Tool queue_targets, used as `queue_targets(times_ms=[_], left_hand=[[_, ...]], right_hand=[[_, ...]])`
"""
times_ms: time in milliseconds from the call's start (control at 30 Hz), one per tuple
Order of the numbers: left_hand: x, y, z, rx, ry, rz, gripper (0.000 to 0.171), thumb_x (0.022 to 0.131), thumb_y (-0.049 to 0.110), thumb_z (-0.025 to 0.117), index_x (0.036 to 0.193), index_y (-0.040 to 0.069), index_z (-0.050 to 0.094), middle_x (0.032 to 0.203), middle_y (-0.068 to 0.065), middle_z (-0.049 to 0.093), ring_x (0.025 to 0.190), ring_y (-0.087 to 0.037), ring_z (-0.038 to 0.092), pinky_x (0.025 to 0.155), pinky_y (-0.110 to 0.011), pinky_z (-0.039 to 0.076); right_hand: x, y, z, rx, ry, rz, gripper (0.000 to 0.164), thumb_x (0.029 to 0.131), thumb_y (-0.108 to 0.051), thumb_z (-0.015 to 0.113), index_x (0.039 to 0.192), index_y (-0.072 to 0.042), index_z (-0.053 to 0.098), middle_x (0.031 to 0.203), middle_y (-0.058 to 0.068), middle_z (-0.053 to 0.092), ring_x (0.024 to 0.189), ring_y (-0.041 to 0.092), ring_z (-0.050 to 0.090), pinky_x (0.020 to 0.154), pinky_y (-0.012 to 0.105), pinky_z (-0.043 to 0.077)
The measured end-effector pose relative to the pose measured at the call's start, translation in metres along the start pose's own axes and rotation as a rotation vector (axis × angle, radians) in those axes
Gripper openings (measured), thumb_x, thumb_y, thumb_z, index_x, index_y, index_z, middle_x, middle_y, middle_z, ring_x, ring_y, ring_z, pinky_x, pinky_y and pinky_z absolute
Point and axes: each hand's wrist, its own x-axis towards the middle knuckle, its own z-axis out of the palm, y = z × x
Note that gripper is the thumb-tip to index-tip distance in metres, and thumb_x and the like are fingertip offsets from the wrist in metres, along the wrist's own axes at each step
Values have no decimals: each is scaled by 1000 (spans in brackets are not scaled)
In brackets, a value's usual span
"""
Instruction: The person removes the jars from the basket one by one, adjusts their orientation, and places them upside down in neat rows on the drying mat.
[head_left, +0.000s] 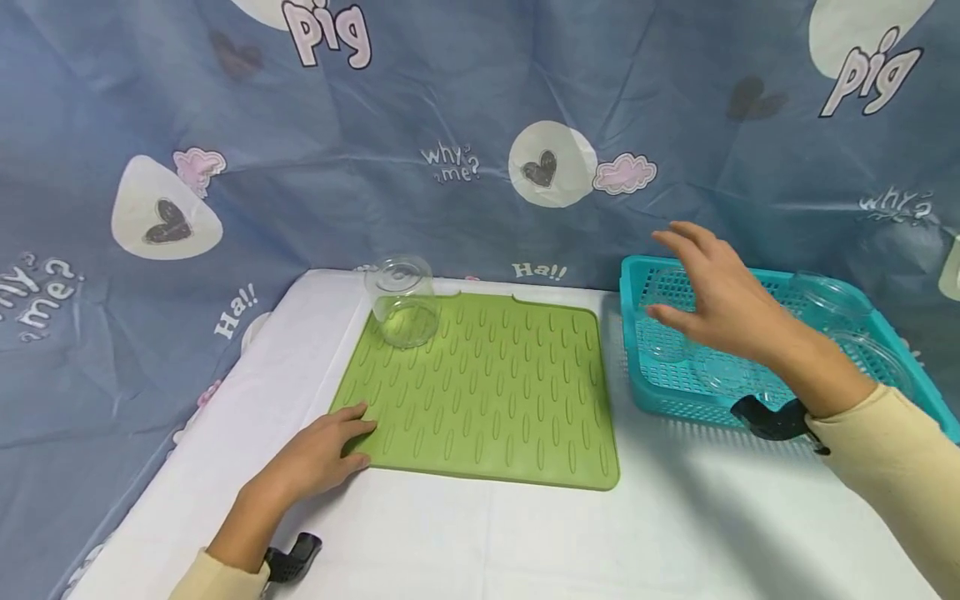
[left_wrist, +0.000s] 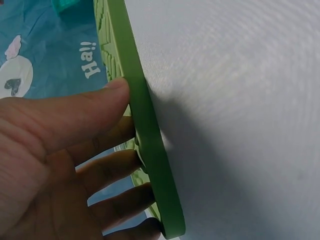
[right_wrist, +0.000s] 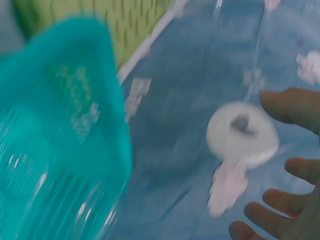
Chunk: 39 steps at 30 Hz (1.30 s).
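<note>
A green ribbed mat [head_left: 487, 392] lies on the white table. My left hand [head_left: 318, 454] rests at its near left corner; in the left wrist view the thumb and fingers [left_wrist: 115, 170] lie along the mat's edge, not curled round it. On the mat's far left corner stands a clear plastic cup [head_left: 405, 304], base up. My right hand [head_left: 720, 292] hovers over the left part of a turquoise basket [head_left: 637, 367], fingers spread and holding nothing. Several clear containers lie in the basket, among them a clear cup [head_left: 663, 333] partly behind the hand.
Further right in the basket are a round clear container [head_left: 832, 296] and another clear piece [head_left: 873, 358] by the right wall. A blue printed cloth [head_left: 480, 108] hangs behind the table and down its left side. The white tabletop [head_left: 450, 533] extends in front of the mat.
</note>
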Motion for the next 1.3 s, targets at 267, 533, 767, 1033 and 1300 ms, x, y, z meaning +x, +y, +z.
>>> queue_targets(times_ms=[267, 533, 767, 1033, 1300], left_hand=[[3, -1, 2, 17, -3, 2, 49, 88, 19, 73, 132, 1, 62, 151, -24, 45, 135, -52, 43, 107, -66, 41], [3, 1, 5, 20, 0, 5, 49, 88, 20, 73, 132, 2, 62, 151, -24, 45, 135, -52, 43, 107, -66, 41], [4, -1, 4, 29, -12, -8, 50, 89, 22, 73, 134, 3, 61, 153, -23, 43, 136, -52, 42, 107, -66, 41], [5, 0, 0, 38, -4, 0, 49, 89, 21, 72, 133, 2, 61, 152, -24, 44, 135, -53, 42, 107, -67, 40], [5, 0, 0, 31, -16, -10, 50, 87, 22, 74, 132, 3, 62, 152, -23, 44, 136, -52, 43, 106, -67, 41]], right_hand=[[3, 49, -5, -22, -165, 103, 88, 87, -22, 76, 155, -2, 24, 157, 30, 26, 141, 54, 26, 108, 73, 29], [11, 78, 7, -4, -342, 237, 109, 84, -35, 78, 158, 0, 7, 158, 38, 11, 141, 62, 14, 106, 79, 26], [16, 92, 20, -16, -414, 314, 117, 83, -44, 77, 157, 3, -2, 157, 41, 8, 141, 64, 9, 109, 79, 23], [23, 109, 29, 2, -448, 402, 121, 83, -48, 75, 156, 5, -7, 158, 41, 7, 141, 63, 12, 108, 82, 19], [28, 105, 39, -23, -369, 428, 117, 80, -50, 77, 157, 3, 6, 158, 37, 17, 140, 60, 19, 104, 83, 17]])
